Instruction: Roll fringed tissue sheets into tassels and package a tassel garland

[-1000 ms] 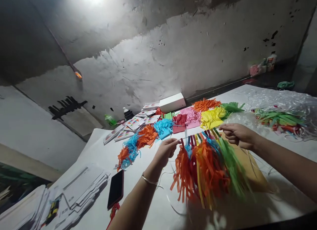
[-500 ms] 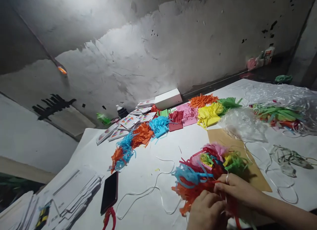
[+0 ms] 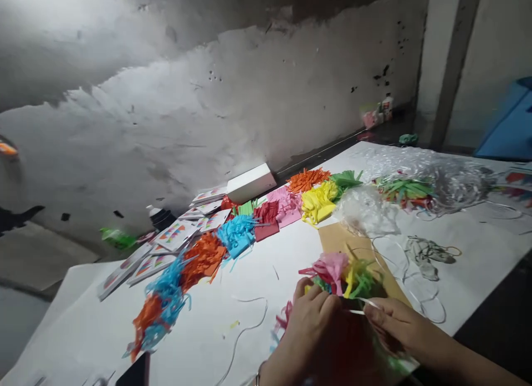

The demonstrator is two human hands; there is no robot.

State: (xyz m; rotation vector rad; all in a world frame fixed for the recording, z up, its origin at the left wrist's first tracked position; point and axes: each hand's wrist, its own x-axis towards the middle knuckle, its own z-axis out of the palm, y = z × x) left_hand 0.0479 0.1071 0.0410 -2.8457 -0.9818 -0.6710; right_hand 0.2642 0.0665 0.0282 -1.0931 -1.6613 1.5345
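Observation:
My left hand is closed at the near side of a bunch of fringed tissue-paper tassels in pink, yellow, green and blue. Its fingertips are partly hidden among the strips. To the right, my right hand pinches a white string, which runs taut across to my left hand. Below both hands, dark red and green paper hangs in shadow at the table's edge. Part of the bunch lies over a brown paper sheet.
Coloured fringed paper stacks, such as the yellow one, curve across the white table. Behind them are printed packets and a white box. Clear plastic, a crumpled greyish-green piece and loose string lie right. A phone is front left.
The view has swung right, bringing a blue object into sight. My hands have moved apart, with white string stretched between them. My left hand now covers more of the tassels.

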